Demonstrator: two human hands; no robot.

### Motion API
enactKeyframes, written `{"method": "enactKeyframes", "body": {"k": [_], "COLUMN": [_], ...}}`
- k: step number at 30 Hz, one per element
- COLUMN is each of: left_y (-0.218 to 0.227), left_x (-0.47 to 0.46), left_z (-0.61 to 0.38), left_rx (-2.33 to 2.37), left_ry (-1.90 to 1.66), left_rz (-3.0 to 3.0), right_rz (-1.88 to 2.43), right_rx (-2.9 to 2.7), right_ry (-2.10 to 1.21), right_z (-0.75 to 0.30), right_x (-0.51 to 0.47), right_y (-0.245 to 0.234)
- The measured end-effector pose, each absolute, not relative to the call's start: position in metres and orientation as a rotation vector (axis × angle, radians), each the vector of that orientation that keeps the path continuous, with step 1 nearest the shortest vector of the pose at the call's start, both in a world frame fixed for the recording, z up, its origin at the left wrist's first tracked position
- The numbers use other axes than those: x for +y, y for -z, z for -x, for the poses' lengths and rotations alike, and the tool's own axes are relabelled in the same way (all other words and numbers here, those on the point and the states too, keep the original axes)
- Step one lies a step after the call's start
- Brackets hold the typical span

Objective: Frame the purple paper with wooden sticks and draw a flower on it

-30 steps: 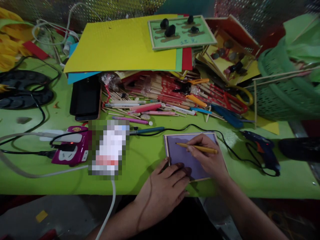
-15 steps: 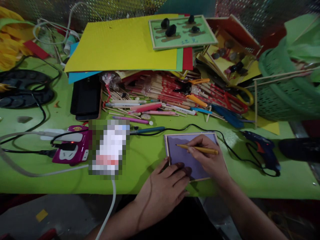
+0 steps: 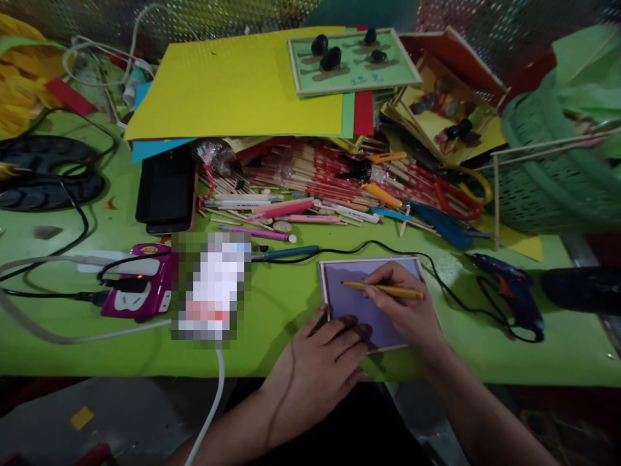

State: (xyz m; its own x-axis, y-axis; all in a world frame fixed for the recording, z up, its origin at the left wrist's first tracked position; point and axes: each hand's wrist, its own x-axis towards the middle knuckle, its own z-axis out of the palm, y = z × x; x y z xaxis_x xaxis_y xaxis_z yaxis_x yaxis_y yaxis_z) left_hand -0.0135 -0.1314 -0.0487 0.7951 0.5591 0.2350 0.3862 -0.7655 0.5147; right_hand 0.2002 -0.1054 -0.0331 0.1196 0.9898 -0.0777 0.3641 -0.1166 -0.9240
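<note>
Head view, the only one. On the green bench [image 3: 281, 304], close to its front edge and somewhat right of the middle, lies a purple card [image 3: 345, 303] with a pale border, flat and square to that edge. The right hand [image 3: 407, 314] has a yellow pencil [image 3: 388, 289] pinched in a closed writing grip between thumb and first fingers; the shaft lies nearly level, and its tip touches the card near the far left corner. The left hand [image 3: 315, 369] holds nothing: it lies flat and spread, fingertips pressing on the card's near left corner, palm hanging over the bench's front edge. We read the step in hand as marking or drawing on the card, at or near the start of a line, though we can make out no pencil marks from here. Any further stroke, in our judgement, calls for steady downward pressure from the left fingers so that the card does not slide, and light wrist travel along the card. A black cable [image 3: 369, 244] runs just past the card's far edge to a glue gun [image 3: 509, 288] toward the right edge. A heap of sticks and pens [image 3: 310, 188] fills the bench's middle, well apart from both hands.
</note>
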Motion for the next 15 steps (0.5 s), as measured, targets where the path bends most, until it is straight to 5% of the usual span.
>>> {"method": "enactKeyframes", "body": {"k": [15], "left_y": [0.0518], "left_x": [-0.1327], "left_z": [0.0138], "left_rx": [0.714], "left_ry": [-0.542], "left_rz": [-2.55], "right_rz": [1.63], "right_rx": [-1.346], "right_ry": [-0.98], "right_z": [-0.1992], "right_x": [-0.1053], "right_y": [0.0341]}}
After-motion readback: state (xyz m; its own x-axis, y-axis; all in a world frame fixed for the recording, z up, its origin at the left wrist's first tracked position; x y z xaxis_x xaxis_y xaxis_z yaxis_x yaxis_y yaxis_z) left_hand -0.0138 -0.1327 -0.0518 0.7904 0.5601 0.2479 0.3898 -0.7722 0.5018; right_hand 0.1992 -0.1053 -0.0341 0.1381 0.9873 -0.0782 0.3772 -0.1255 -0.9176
